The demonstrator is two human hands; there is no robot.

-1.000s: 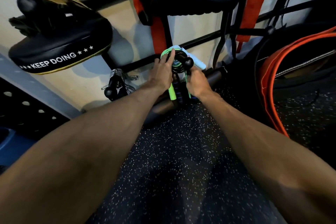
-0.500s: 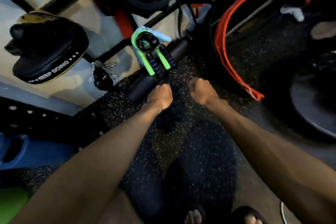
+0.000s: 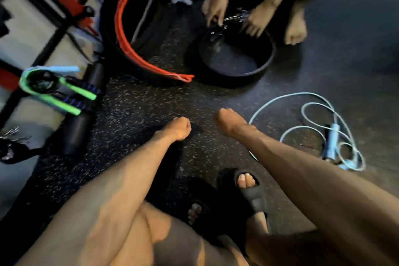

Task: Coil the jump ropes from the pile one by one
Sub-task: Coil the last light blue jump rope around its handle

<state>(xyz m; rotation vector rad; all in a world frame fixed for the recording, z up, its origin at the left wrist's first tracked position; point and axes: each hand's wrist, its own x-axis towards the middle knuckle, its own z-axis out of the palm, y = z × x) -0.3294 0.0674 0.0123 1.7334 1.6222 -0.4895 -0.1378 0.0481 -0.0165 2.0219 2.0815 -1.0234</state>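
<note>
Your left hand and right hand hover side by side over the speckled floor, both curled into fists with nothing in them. The light blue jump rope lies loose just right of your right forearm — the green-handled coiled rope sits well left of your left hand.
</note>
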